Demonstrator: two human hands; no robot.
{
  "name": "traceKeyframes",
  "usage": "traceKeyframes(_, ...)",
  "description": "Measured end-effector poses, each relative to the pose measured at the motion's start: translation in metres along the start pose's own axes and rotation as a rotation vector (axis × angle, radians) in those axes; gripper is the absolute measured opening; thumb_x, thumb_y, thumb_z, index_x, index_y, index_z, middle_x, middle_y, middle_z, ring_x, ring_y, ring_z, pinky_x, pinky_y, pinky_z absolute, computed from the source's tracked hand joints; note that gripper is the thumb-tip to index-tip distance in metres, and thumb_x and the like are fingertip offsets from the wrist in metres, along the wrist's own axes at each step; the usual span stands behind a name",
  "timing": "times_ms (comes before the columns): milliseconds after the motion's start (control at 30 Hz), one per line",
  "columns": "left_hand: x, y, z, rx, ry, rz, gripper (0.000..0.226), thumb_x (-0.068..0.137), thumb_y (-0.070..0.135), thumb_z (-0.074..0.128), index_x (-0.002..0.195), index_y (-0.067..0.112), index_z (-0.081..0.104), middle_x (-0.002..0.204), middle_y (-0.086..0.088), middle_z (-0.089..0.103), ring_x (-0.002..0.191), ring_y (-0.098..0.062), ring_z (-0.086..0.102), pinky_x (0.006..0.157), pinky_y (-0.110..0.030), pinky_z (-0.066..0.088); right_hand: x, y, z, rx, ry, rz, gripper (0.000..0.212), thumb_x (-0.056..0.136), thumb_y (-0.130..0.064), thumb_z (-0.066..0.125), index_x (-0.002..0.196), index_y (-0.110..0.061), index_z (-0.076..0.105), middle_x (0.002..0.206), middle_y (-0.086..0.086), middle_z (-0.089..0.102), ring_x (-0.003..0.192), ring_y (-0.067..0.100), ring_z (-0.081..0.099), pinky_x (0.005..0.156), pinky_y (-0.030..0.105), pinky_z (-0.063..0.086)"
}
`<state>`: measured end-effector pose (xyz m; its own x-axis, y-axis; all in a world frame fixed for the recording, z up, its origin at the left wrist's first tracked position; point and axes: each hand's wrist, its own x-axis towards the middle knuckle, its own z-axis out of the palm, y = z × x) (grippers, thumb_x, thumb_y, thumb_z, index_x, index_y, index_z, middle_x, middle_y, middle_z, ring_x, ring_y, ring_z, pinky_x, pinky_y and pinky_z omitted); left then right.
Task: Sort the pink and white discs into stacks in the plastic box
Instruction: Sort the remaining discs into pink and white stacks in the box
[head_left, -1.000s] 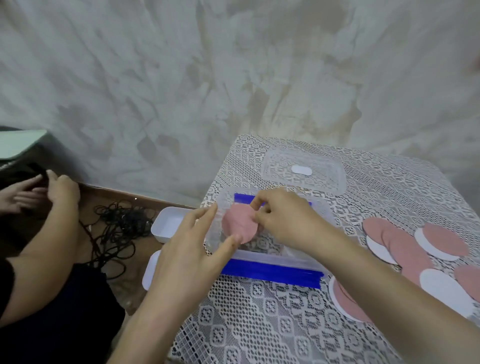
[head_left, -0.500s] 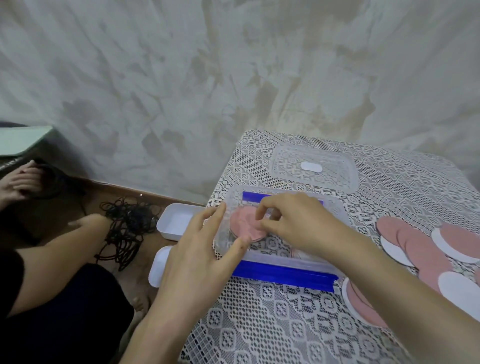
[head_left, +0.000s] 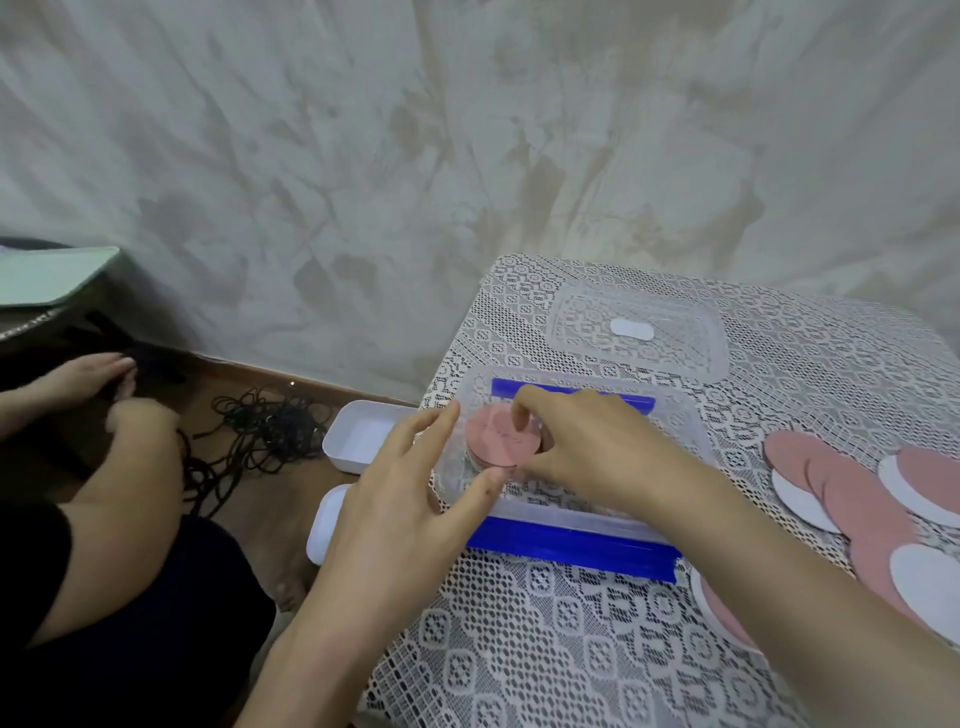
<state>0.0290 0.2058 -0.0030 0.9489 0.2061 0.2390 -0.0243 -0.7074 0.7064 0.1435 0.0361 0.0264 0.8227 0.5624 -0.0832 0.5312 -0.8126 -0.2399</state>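
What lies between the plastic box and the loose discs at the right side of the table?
In the head view, only bare lace tablecloth separates the plastic box from the loose discs.

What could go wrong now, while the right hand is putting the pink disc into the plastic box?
1. The plastic box sits near the table's left edge, above white trays on the floor; a push might slide it off, though the left hand steadies its wall.
2. The right hand covers part of the pink disc, so it may land crooked on the stack.
3. The right forearm lies close to loose discs and could brush them.
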Motion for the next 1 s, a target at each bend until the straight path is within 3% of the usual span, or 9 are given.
traceKeyframes(67, 0.001, 0.0, 0.0, 0.012, 0.004, 0.002, 0.072, 0.085, 0.067, 0.054, 0.15, 0.041, 0.038, 0.139, 0.035, 0.038, 0.092, -0.014, 0.055, 0.08, -0.02, 0.045, 0.0, 0.001, 0.002, 0.005, -0.003, -0.008, 0.038, 0.086, -0.053, 0.071, 0.11, -0.033, 0.048, 0.1, -0.005, 0.069, 0.091, 0.024, 0.063, 0.078, 0.042, 0.054)
traceKeyframes(233, 0.004, 0.01, -0.003, 0.149, -0.004, -0.01, 0.07, 0.087, 0.069, 0.05, 0.149, 0.038, 0.04, 0.144, 0.031, 0.038, 0.098, -0.015, 0.062, 0.085, -0.029, 0.051, -0.001, 0.001, 0.001, -0.01, 0.006, -0.026, 0.036, 0.089, -0.05, 0.068, 0.111, -0.032, 0.047, 0.101, -0.004, 0.068, 0.089, 0.023, 0.062, 0.074, 0.041, 0.054)
traceKeyframes(400, 0.012, 0.023, -0.019, 0.402, 0.019, 0.035, 0.052, 0.09, 0.064, 0.047, 0.136, 0.04, 0.052, 0.132, 0.022, 0.048, 0.092, -0.012, 0.064, 0.072, -0.032, 0.047, -0.006, 0.001, -0.007, -0.016, 0.028, -0.067, 0.042, 0.09, -0.057, 0.065, 0.117, -0.028, 0.053, 0.096, -0.01, 0.065, 0.092, 0.019, 0.06, 0.076, 0.037, 0.052)
traceKeyframes(500, 0.022, 0.034, -0.023, 0.479, 0.06, 0.13, 0.039, 0.093, 0.057, 0.051, 0.125, 0.036, 0.059, 0.122, 0.016, 0.056, 0.092, -0.014, 0.063, 0.068, -0.032, 0.046, -0.017, 0.005, -0.016, -0.062, 0.118, -0.099, 0.038, 0.095, -0.057, 0.059, 0.117, -0.027, 0.056, 0.089, -0.011, 0.058, 0.085, 0.016, 0.057, 0.074, 0.036, 0.052)
traceKeyframes(600, 0.038, 0.041, -0.014, 0.592, 0.051, 0.251, 0.033, 0.091, 0.049, 0.059, 0.116, 0.028, 0.064, 0.111, 0.008, 0.061, 0.093, -0.019, 0.062, 0.064, -0.03, 0.041, -0.032, 0.01, -0.023, -0.138, 0.181, -0.114, 0.04, 0.096, -0.061, 0.053, 0.116, -0.026, 0.058, 0.103, -0.005, 0.068, 0.094, 0.02, 0.062, 0.078, 0.039, 0.054)
traceKeyframes(767, 0.055, 0.055, 0.016, 0.735, 0.024, 0.451, 0.024, 0.082, 0.038, 0.067, 0.092, 0.017, 0.07, 0.084, -0.002, 0.063, 0.072, -0.026, 0.059, 0.056, -0.033, 0.042, -0.061, 0.026, -0.038, -0.262, 0.219, -0.095, 0.041, 0.098, -0.061, 0.048, 0.115, -0.025, 0.06, 0.104, -0.002, 0.067, 0.099, 0.023, 0.061, 0.07, 0.034, 0.041)
traceKeyframes(1000, 0.05, 0.099, 0.06, 0.708, 0.06, 0.574, 0.022, 0.081, 0.038, 0.066, 0.09, 0.018, 0.071, 0.08, -0.001, 0.065, 0.07, -0.025, 0.058, 0.056, -0.036, 0.045, -0.119, 0.073, -0.055, -0.266, 0.287, 0.05, 0.032, 0.103, -0.051, 0.043, 0.115, -0.026, 0.06, 0.109, -0.002, 0.065, 0.107, 0.025, 0.058, 0.074, 0.037, 0.045)
